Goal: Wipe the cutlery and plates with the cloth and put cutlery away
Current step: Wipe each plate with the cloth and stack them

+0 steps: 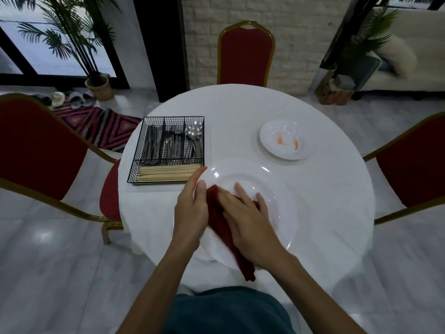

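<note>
Near edge of table (240,104): the large plate (272,203) overhangs it; glossy white, round, with a broad flat rim and a shallow well.
Left hand (191,210): grips the plate's left rim, thumb on top, fingers hidden beneath.
Right hand (250,222): fingers straight, pressing the cloth (224,230) flat into the well.
Cloth: dark red, soft, folded long, trailing off the near rim.
Wiping well: probably firm circular strokes, well first, then rim, with the left hand steadying.
Small plate (286,150): far right, orange smears, unwiped.
Wire basket (173,117): left, black mesh, holding steel cutlery (173,145) and pale chopsticks (168,173).
</note>
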`<state>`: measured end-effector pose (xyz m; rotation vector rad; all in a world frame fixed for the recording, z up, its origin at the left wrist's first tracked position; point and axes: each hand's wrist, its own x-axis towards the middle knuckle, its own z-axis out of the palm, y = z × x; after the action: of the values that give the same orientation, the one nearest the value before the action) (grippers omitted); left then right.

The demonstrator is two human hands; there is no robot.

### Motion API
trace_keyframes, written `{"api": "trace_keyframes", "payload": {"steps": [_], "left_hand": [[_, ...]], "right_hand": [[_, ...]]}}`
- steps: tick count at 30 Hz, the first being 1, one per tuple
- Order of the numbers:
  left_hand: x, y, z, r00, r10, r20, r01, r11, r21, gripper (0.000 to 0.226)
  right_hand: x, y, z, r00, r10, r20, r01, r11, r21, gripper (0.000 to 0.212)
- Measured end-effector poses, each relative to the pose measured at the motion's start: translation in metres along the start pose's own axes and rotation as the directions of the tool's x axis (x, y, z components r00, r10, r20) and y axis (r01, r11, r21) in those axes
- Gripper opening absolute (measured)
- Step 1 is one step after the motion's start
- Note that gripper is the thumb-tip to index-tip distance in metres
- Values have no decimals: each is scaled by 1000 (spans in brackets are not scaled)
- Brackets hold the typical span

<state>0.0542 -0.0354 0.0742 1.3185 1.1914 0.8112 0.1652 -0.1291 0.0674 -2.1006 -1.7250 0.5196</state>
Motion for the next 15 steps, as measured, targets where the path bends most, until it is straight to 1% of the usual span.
{"api": "trace_keyframes", "payload": {"steps": [1,3,5,6,8,10,12,13,15], "left_hand": [[0,-1,-1,1000,8,1,-8,1000,9,34],[2,2,-5,1000,2,-22,-1,1000,12,32],[6,5,-14,998,-23,-54,23,1000,1,32],[8,4,-17,997,-33,-66,33,999,-3,32],[12,1,-21,996,-40,-81,40,999,-1,32],[12,0,-14,997,-29,-64,30,999,11,33],[7,0,0,1000,7,-23,-6,998,68,34],[3,1,6,1000,22,3,-22,995,96,34],[-4,2,14,999,25,35,-29,993,115,35]], "right_hand": [[4,12,4,998,22,-55,-25,998,-55,58],[4,31,8,987,63,-147,-86,984,-155,51],[-5,41,11,974,57,-219,-111,964,-242,51],[-15,42,16,967,44,-252,-113,957,-266,48],[-35,28,26,954,5,-298,-75,972,-224,37],[-42,7,30,958,-49,-283,17,994,-111,32],[-27,-7,23,961,-94,-262,77,994,-72,29],[-16,-7,17,957,-90,-275,71,994,-78,26],[7,1,5,934,-40,-356,3,995,-105,22]]}}
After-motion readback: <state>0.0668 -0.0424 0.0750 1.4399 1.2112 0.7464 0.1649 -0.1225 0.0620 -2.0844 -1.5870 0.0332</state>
